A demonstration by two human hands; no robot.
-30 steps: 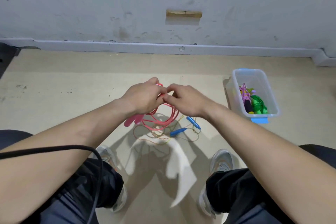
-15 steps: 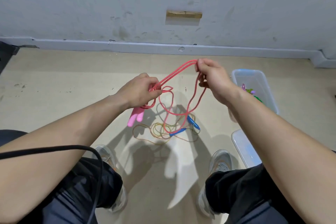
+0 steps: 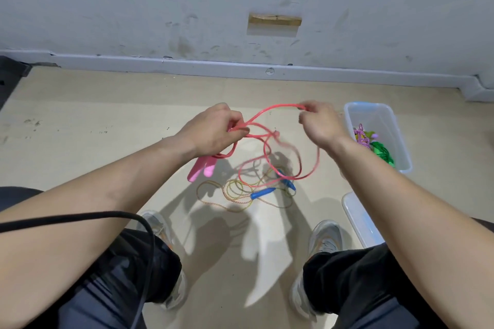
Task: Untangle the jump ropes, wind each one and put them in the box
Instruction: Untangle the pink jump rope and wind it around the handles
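A pink jump rope (image 3: 270, 111) hangs in loose loops between my hands above the floor. My left hand (image 3: 213, 129) grips several strands of it, and its two pink handles (image 3: 201, 169) dangle below that hand. My right hand (image 3: 319, 123) pinches one loop and holds it up to the right. On the floor underneath lies a thin multicoloured rope (image 3: 235, 192) with blue handles (image 3: 263, 192), tangled loosely. The clear plastic box (image 3: 358, 112) stands to the right and holds a purple rope and a green rope (image 3: 383, 151).
The box's clear lid (image 3: 358, 218) lies on the floor by my right knee. My two shoes (image 3: 324, 238) flank the ropes. A black cable (image 3: 112, 215) crosses my left arm. A white wall with a skirting board (image 3: 267, 71) runs along the back.
My hands were together on the bundled pink rope; my right hand has pulled a loop out to the right. The loops now swing lower and wider, blurred with motion.
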